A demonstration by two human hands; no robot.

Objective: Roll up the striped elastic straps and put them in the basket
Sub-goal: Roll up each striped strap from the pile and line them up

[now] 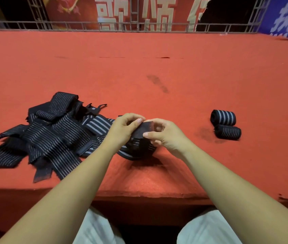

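Note:
My left hand (pixel 124 126) and my right hand (pixel 164 135) together pinch the black end of a striped elastic strap (pixel 142 130) just above the red surface. The rest of that strap trails down below my hands. A loose pile of unrolled black straps with grey stripes (pixel 51 136) lies to the left, touching the held strap. Two rolled straps sit side by side to the right, one with wide stripes (pixel 223 117) and one with fine stripes (pixel 228 132). No basket is in view.
The red carpeted platform (pixel 157 71) stretches far back to a metal truss railing (pixel 139 26) with banners behind it. Its front edge (pixel 139 196) runs just above my knees.

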